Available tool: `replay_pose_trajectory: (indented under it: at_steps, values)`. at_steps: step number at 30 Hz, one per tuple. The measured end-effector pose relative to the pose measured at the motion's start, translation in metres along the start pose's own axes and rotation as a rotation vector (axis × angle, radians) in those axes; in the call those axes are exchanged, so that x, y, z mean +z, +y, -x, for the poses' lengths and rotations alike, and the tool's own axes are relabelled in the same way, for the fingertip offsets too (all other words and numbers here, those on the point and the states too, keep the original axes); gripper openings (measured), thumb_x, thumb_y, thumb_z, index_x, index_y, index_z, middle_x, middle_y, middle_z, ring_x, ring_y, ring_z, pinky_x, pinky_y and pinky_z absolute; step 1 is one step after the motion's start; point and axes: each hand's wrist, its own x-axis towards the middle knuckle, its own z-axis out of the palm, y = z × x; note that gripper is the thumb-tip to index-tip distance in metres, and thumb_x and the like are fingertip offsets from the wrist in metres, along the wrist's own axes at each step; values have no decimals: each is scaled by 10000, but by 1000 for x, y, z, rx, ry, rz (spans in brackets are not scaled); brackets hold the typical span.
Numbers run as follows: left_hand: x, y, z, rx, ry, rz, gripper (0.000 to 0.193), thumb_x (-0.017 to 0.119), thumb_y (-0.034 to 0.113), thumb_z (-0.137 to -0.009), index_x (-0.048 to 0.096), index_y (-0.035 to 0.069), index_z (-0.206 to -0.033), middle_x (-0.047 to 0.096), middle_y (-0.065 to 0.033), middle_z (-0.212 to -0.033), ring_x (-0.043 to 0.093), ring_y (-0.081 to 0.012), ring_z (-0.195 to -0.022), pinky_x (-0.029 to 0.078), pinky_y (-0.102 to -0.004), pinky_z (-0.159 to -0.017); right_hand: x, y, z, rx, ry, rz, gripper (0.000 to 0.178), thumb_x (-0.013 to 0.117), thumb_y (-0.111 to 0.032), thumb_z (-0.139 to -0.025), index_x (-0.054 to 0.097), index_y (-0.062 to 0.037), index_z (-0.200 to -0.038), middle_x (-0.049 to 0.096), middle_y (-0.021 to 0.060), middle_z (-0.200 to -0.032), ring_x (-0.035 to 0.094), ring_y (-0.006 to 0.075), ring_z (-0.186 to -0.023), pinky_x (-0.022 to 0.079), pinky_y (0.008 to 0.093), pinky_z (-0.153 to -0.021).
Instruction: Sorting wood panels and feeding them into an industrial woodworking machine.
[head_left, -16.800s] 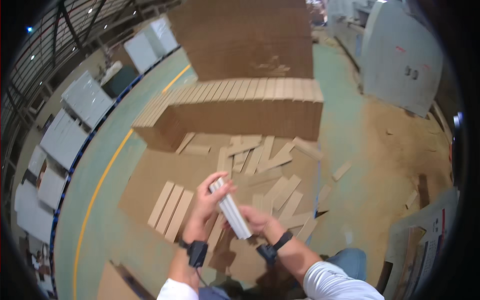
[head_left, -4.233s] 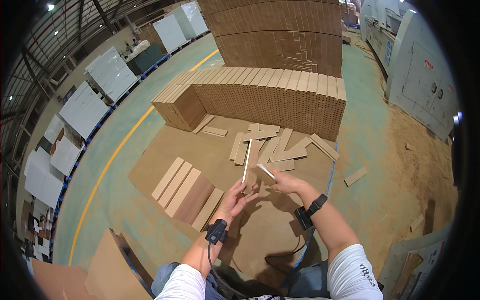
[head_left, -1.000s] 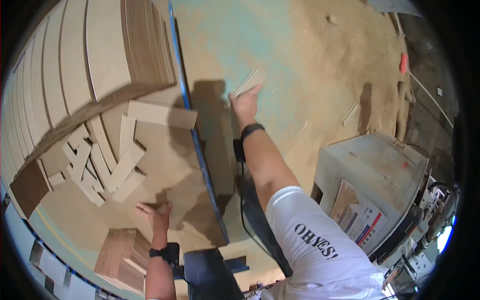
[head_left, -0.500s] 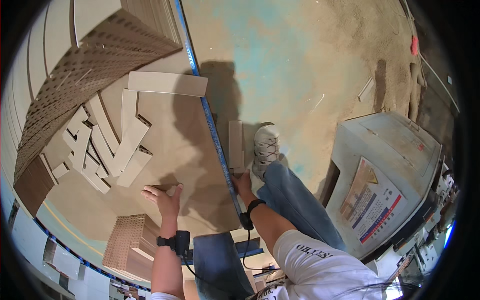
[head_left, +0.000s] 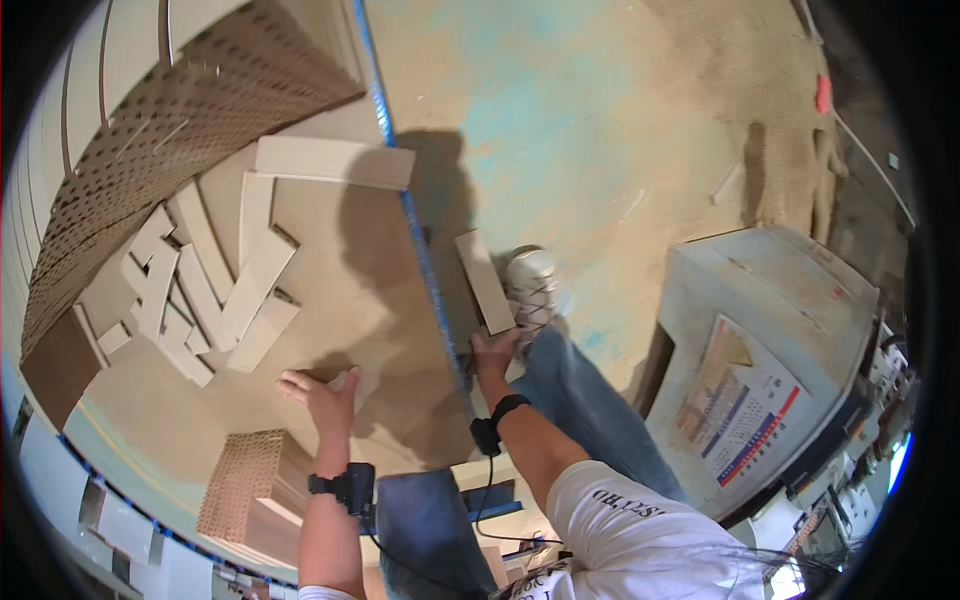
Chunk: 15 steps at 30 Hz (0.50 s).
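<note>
My right hand (head_left: 494, 354) is at the near end of a short beige board (head_left: 483, 282), its fingers closed on that end. The board lies tilted beside my shoe, past the blue edge strip (head_left: 428, 268). My left hand (head_left: 325, 397) holds nothing; its fingers and thumb are spread over the brown sheet (head_left: 400, 400). Nearest to it are several loose beige board offcuts (head_left: 262, 285), lying in a jumbled heap with hollow ends showing. A longer beige piece (head_left: 335, 162) lies across the blue strip at the far side.
A tall stack of hollow-core boards (head_left: 190, 110) rises at the far left. A smaller stack (head_left: 250, 490) stands near my left forearm. On the right is a grey metal box (head_left: 770, 280) with a printed label. My shoe (head_left: 532, 290) stands by my right hand.
The short board by my right hand has swung, its near end shifting right toward my shoe and coming up to my fingers. My left hand has hardly moved.
</note>
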Motion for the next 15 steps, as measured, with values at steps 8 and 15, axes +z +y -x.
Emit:
replay_pose_trajectory:
  at_steps: [8, 15]
  values:
    - [-1, -8, -3, -51, 56, -41, 1173, 759, 401, -627, -31, -107, -1329, -48, -384, -1356, 10, -518, -1272, 113, -518, -1042, -54, -9, 42, 109, -61, 59, 641, 679, -219, -643, 341, -81, -1170, 556, 235, -1008, 531, 402, -952, 424, 418, -815]
    - [-1, -9, -6, -1, 84, -136, 1192, 748, 461, -617, -8, -145, -1312, -4, -413, -1332, 34, -528, -1260, 112, -532, -1040, -59, -66, 11, -466, 193, 202, 564, 719, -215, -650, 420, 2, -1077, 537, 196, -947, 501, 400, -940, 418, 440, -786]
